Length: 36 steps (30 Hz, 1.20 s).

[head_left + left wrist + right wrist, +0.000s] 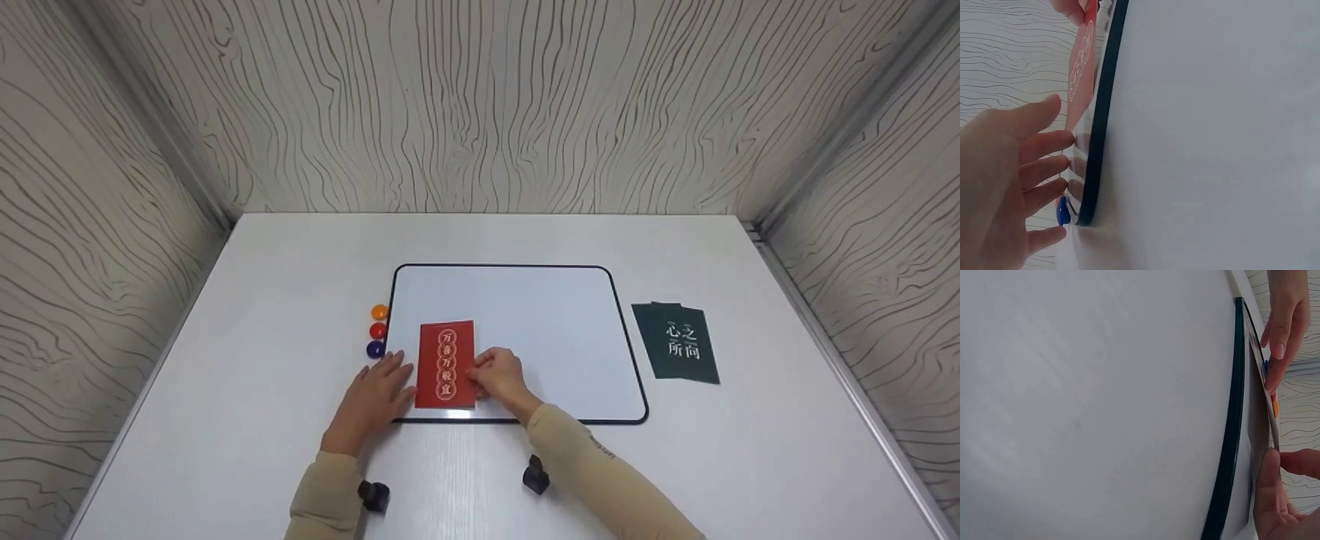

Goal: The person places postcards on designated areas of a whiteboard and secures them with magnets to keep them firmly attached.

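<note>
"So, leftmost, what do we have?"

"We see three discs [377, 331] hugging the left edge of the whiteboard [562, 330], then the left hand [375, 394] near them, fingers extended, holding nothing."

"And our red card [445, 365]?"

"Over the board's lower-left part; we see the right hand [501, 375] pinching its right edge between thumb and finger."

"Room beyond?"

"We have a broad white stretch to the black right rim, with green cards [679, 349] past it."

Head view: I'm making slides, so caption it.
Right hand pinches a red card over a whiteboard, left hand nearby, green cards at right.
</note>
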Motion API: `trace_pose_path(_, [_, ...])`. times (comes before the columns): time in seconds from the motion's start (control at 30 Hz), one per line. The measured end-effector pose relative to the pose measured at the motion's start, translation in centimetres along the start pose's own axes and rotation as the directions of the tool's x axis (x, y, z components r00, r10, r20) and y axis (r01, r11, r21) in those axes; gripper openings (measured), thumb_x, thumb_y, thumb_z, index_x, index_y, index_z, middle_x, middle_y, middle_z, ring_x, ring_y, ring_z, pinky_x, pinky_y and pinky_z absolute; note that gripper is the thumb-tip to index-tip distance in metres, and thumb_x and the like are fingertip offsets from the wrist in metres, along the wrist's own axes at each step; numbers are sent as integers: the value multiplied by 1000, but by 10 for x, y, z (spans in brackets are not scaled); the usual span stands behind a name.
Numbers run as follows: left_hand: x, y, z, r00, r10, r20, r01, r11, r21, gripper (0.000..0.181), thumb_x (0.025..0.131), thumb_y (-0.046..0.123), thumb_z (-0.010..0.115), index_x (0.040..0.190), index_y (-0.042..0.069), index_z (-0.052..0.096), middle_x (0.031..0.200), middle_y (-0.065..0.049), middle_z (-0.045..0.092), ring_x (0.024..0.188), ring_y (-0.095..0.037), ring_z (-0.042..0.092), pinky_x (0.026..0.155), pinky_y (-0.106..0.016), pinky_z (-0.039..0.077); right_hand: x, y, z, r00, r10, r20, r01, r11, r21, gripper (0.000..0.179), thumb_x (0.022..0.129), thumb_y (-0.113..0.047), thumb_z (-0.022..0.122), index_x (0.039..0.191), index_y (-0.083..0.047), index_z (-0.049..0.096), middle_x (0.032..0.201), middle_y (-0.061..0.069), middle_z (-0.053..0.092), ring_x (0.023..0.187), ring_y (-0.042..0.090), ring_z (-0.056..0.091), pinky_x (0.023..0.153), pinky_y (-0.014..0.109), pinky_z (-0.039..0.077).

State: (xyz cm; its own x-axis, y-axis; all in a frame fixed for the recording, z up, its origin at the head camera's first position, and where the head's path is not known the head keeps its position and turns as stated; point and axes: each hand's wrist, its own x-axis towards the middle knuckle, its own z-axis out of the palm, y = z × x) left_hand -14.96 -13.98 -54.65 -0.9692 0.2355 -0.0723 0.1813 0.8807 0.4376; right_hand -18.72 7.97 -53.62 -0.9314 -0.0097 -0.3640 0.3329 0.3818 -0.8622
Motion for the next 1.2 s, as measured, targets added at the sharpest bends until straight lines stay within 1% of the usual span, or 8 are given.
trace_pose_path(0.13, [-2,-2,-1,999,8,-31,-7,1000,19,49,95,38,57,138,15,52,152,-6,44,146,-28,35,120,-51,31,0,0,4,1000,-8,-10,8,1000,-14,16,83,-4,69,94,2,59,73,7,65,50,9,58,50,21,55])
trace_pose_path(0.27, [-4,-3,-2,995,40,-91,-36,998,44,46,94,35,60,134,13,56,148,-7,50,143,-28,41,117,-51,35,0,0,8,999,-40,-22,39,998,-39,15,83,-3,70,93,3,60,73,9,67,49,8,59,50,22,56])
trace_pose_path(0.37, [-5,-3,-2,992,55,-112,-50,998,45,45,93,33,61,133,12,57,147,-8,51,142,-28,42,116,-51,37,-1,0,10,998,-52,-34,50,997,-52,15,84,-4,70,92,3,61,74,9,68,50,7,60,51,22,56])
trace_pose_path(0.5, [-6,-4,-3,991,51,-123,-46,998,38,45,93,33,61,133,14,57,147,-7,51,141,-27,43,115,-49,38,-2,-1,11,998,-47,-37,45,997,-57,14,84,-6,70,93,1,61,75,8,67,53,8,60,51,20,56])
trace_pose_path(0.63, [-5,-8,-3,983,58,-174,-51,998,47,42,93,31,63,130,13,60,142,-8,56,136,-28,49,112,-47,43,-3,-1,12,998,-48,-35,45,997,-68,15,84,-7,71,92,1,61,76,7,65,53,9,59,51,20,55])
trace_pose_path(0.7, [-5,-8,-4,980,49,-195,-42,998,38,40,93,30,63,128,12,61,140,-9,58,134,-28,51,111,-46,44,-3,-1,13,998,-48,-37,45,996,-75,15,84,-8,71,91,0,60,74,6,64,53,8,59,51,19,54])
trace_pose_path(0.93, [-4,-9,-4,978,-2,-207,5,1000,15,38,93,31,62,127,14,63,137,-7,60,131,-27,54,110,-44,45,-3,-2,14,998,-37,-52,33,996,-82,14,84,-8,72,88,-1,61,71,4,62,52,7,58,50,18,53])
trace_pose_path(1.2, [-4,-9,-3,973,20,-231,-17,1000,18,35,93,30,62,124,12,65,133,-8,62,128,-27,56,108,-43,47,-1,-2,15,997,-51,-66,45,994,-97,14,83,-8,73,86,-1,61,71,8,66,52,8,58,48,18,52])
